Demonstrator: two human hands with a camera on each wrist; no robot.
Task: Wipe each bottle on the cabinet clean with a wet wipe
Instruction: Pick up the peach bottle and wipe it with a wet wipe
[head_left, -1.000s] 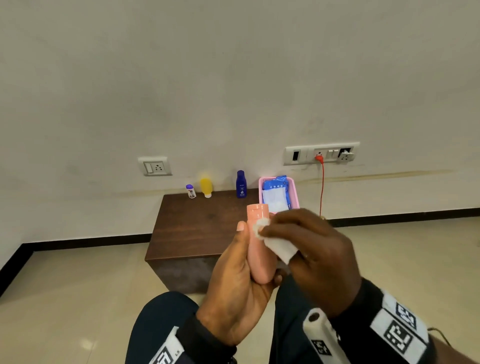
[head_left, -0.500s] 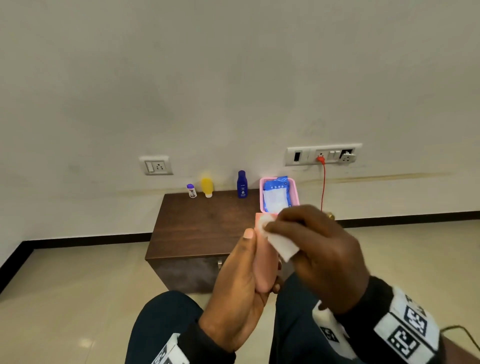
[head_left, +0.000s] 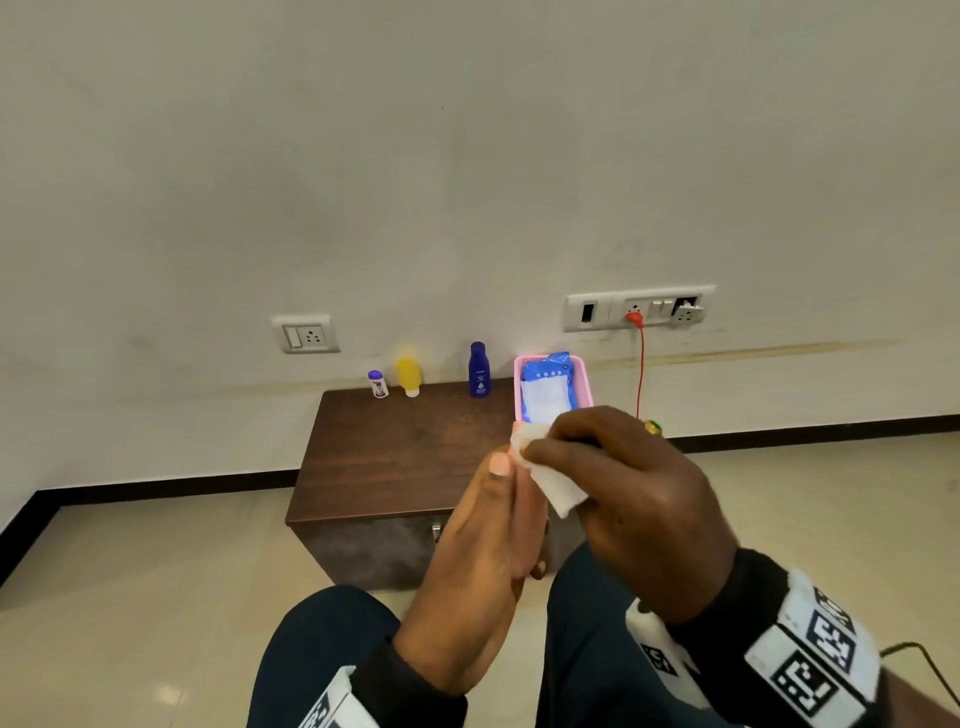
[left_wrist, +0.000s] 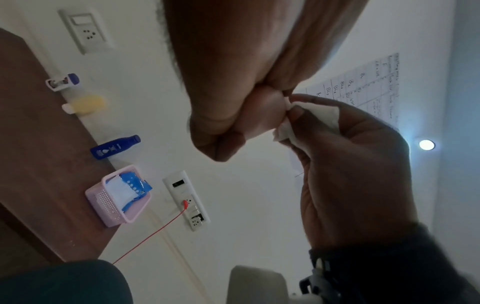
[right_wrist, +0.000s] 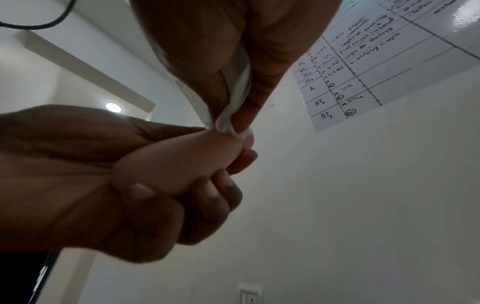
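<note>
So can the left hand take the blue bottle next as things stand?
Probably not yet: the left hand grips the pink bottle. The blue bottle stands unobstructed on the cabinet.

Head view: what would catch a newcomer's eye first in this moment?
The two hands in mid-frame: the left hand grips a pink bottle, and the right hand presses a white wet wipe on its top. Behind, on the brown cabinet by the wall, stand a blue bottle and a pink basket.

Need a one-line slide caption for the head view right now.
Left hand holds a pink bottle while right hand wipes its top with a wet wipe.
</note>
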